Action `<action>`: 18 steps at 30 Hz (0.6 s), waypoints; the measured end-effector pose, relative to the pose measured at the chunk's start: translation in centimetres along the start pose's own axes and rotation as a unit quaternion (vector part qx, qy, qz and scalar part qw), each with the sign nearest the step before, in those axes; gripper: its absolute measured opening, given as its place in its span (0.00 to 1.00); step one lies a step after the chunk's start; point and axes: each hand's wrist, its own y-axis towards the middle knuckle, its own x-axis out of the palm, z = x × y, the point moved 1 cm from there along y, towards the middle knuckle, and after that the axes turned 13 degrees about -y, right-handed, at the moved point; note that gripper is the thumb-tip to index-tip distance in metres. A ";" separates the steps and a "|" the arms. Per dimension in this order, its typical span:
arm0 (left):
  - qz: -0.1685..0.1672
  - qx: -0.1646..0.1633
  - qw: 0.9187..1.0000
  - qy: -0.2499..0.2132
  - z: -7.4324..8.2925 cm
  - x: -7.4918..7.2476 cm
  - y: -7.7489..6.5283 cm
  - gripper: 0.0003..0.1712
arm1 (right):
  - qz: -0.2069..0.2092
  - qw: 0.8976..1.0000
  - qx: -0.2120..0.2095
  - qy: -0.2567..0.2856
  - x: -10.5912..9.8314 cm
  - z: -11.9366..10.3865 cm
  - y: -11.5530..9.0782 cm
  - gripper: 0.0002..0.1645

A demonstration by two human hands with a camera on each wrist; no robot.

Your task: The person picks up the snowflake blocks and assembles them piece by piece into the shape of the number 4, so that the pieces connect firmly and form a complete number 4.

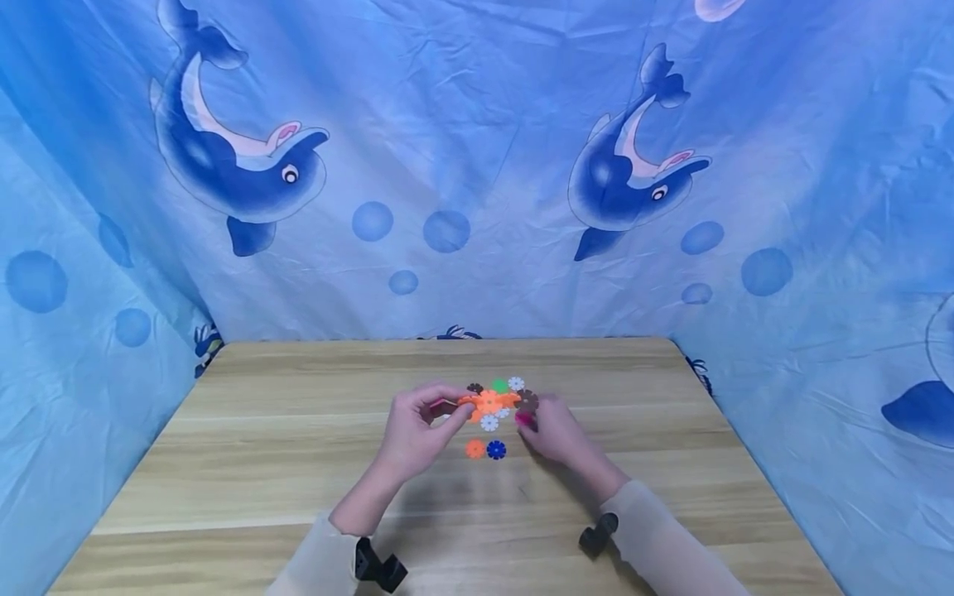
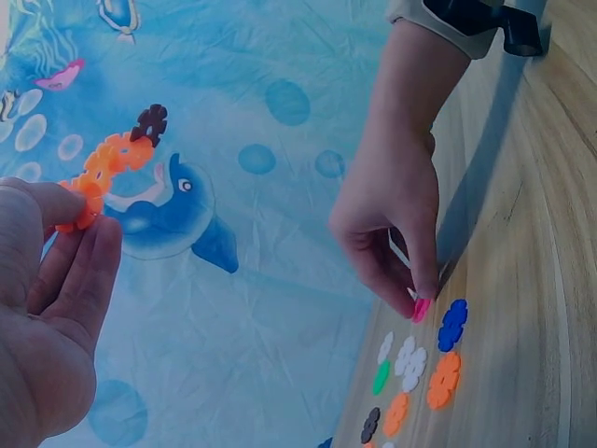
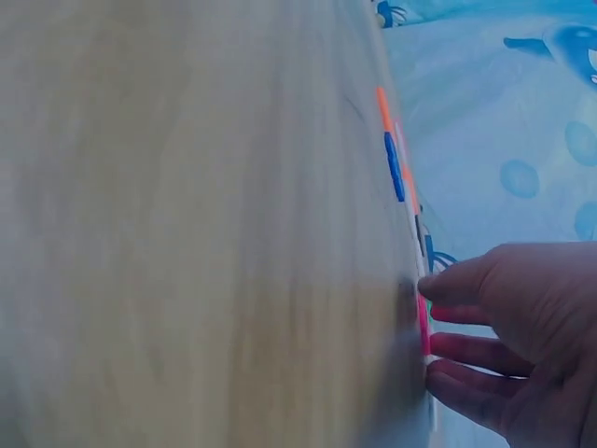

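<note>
My left hand (image 1: pixel 417 434) pinches one end of a chain of orange snowflake discs (image 2: pixel 107 163), held above the table. A dark brown snowflake disc (image 2: pixel 149 124) is joined to the chain's far end. Low at the tabletop, my right hand (image 1: pixel 557 430) has its thumb and fingertips on a pink snowflake disc (image 2: pixel 422 309). Beside it lie a blue disc (image 2: pixel 452 325), a loose orange disc (image 2: pixel 444 381), a white disc (image 2: pixel 410 364) and a green disc (image 2: pixel 381 377). In the right wrist view the pink disc shows edge-on by the fingers.
Further loose discs lie behind the chain, among them a black disc (image 1: pixel 474 387) and another white disc (image 1: pixel 516 383). The wooden table (image 1: pixel 224 463) reaches back to a blue dolphin-print curtain (image 1: pixel 477 165), which also hangs along both sides.
</note>
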 end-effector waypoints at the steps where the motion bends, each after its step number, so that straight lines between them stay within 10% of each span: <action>1: 0.000 0.000 1.000 0.000 0.0 0.0 0.0 0.06 | 0.005 1.000 -0.007 -0.013 0.2 0.0 0.0 0.06; 18: -0.004 -0.008 1.000 0.009 0.4 0.0 -0.1 0.07 | -0.011 0.999 0.024 0.044 -1.4 0.1 -0.3 0.13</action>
